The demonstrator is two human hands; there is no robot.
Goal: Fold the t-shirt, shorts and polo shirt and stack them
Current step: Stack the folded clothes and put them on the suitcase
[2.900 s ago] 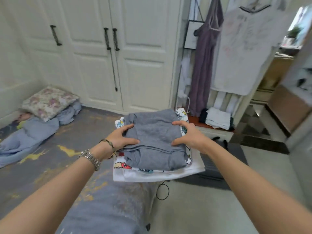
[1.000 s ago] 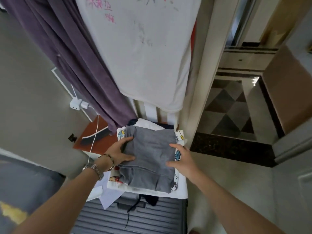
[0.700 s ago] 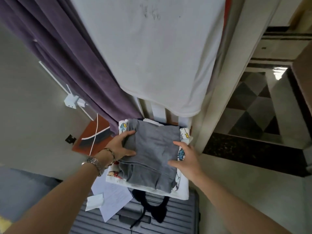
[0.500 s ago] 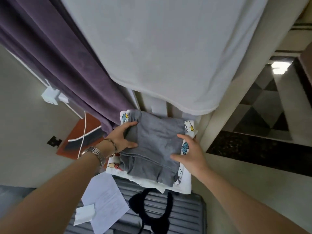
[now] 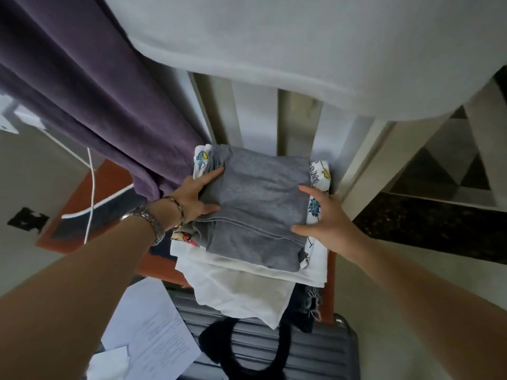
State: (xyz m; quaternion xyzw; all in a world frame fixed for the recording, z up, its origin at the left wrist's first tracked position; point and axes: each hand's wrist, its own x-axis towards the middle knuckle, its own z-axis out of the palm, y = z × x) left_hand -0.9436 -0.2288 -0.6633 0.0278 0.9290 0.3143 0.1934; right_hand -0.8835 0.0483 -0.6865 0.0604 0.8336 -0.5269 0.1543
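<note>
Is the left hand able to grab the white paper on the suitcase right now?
Probably not yet: the left hand is holding the grey folded garment. The paper lies uncovered below the arm, otherwise unblocked.

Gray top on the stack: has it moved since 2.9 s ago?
Yes. The gray top was carried with its stack from over the bed toward the slatted rack, now above a white pile, between left hand and right hand.
</note>
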